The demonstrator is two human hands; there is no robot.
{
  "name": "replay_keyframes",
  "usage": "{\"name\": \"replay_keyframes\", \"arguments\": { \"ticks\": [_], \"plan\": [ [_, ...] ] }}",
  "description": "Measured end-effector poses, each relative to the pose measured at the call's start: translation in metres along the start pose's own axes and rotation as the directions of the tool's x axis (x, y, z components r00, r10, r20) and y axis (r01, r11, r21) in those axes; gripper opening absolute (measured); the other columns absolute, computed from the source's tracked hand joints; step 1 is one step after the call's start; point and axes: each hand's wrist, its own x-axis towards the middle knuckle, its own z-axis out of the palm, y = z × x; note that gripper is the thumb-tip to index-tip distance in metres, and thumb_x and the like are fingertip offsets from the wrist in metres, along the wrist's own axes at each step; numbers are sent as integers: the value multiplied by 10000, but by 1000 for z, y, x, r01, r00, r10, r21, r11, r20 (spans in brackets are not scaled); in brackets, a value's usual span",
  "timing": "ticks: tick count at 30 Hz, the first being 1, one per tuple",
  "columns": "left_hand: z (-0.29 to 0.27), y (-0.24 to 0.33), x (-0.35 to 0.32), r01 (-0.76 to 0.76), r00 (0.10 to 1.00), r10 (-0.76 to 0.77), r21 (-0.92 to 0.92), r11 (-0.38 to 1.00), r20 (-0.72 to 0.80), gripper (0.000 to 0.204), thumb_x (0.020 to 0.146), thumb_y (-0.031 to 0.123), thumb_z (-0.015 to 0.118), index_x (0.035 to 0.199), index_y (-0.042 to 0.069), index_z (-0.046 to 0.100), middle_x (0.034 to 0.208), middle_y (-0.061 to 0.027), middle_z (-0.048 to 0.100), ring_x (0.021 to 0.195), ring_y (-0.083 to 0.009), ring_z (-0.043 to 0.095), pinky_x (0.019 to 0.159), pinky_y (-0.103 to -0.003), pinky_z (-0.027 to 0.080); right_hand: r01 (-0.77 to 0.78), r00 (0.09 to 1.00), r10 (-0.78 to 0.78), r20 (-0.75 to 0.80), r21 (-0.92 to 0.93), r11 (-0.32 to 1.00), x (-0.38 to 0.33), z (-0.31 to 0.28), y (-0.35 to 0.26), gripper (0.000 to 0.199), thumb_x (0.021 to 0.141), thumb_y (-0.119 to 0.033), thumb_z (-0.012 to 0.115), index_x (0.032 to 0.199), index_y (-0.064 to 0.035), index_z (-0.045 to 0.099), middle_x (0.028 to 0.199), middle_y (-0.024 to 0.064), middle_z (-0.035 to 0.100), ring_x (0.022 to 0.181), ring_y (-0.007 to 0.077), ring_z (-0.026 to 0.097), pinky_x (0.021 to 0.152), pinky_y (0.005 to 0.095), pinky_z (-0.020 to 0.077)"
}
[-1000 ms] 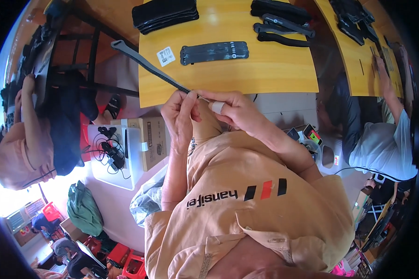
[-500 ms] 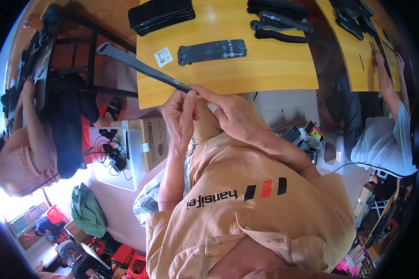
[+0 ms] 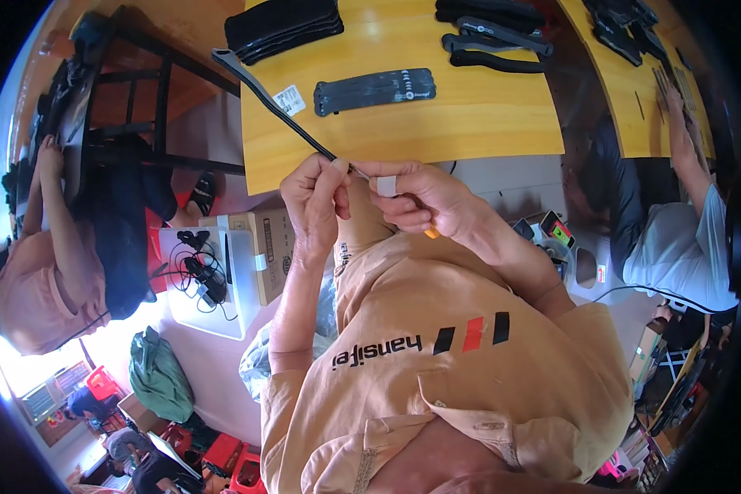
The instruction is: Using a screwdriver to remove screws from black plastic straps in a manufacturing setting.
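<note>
My left hand is closed on the near end of a long dark grey strap. The strap rises away to the far left, its far end over the table's left edge. Close against that near end is my right hand, its fingers curled round a slim tool with an orange end; a thin tip points at the strap, and the rest is hidden. A pale band wraps one right finger. A flat dark strap bundle lies on the yellow table, beside a white label.
Stacked black straps and a loose pile of straps occupy the table's far side. At left stand a white bin with cables and a cardboard box. Other people work on both sides.
The strap has turned edge-on and its far end has swung up and right. My right hand has gone from an outstretched index finger on the strap to curled fingers round the orange-ended tool.
</note>
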Motion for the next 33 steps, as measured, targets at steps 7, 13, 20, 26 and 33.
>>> {"name": "replay_keyframes", "arguments": {
  "ticks": [7, 13, 20, 26, 33],
  "plan": [
    [-1, -6, -1, -25, 1000, 25, -69, 997, -2, 261, 844, 148, 563, 622, 26, 498, 465, -9, 448, 346, -59, 375, 331, -177, 290, 20, 1000, -20, -19, 0, 1000, 2, -1, 4, 408, 843, -46, 368, 1219, -138, 500, 523, -32, 352, 378, 24, 284, 314, 145, 228],
    [0, -5, -3, -2, 1000, 1, -89, 996, -5, 260, 843, 153, 562, 626, 27, 496, 469, -8, 447, 353, -60, 380, 338, -179, 296, 52, 999, -50, 17, -146, 988, 2, -2, 5, 391, 857, -51, 397, 1233, -109, 489, 524, -21, 378, 398, 44, 331, 350, 149, 282],
    [6, -2, -1, 83, 997, -80, 148, 986, -20, 267, 847, 162, 557, 629, 23, 492, 487, -9, 450, 383, -59, 394, 353, -184, 310, 192, 743, -667, 57, -973, 130, 2, 8, 24, 515, 789, 78, 423, 1278, -83, 437, 1048, 149, 591, 917, 241, 589, 790, 305, 467],
    [7, 0, 0, 60, 998, -64, 191, 980, 14, 271, 858, 160, 543, 631, 20, 492, 492, -6, 453, 394, -52, 395, 357, -183, 308, 352, 580, -786, 216, -936, 3, 26, -18, 38, 476, 796, 45, 456, 1246, -108, 488, 808, 109, 616, 673, 221, 576, 618, 311, 461],
    [8, -2, -5, -10, 1000, 10, 137, 991, 3, 263, 851, 138, 541, 617, 30, 488, 473, 0, 440, 372, -48, 382, 337, -184, 288, 134, 988, -144, -47, -172, 976, -5, 1, 6, 471, 854, -47, 343, 1322, -85, 382, 527, -63, 293, 396, 8, 217, 341, 143, 188]
  ]
}}
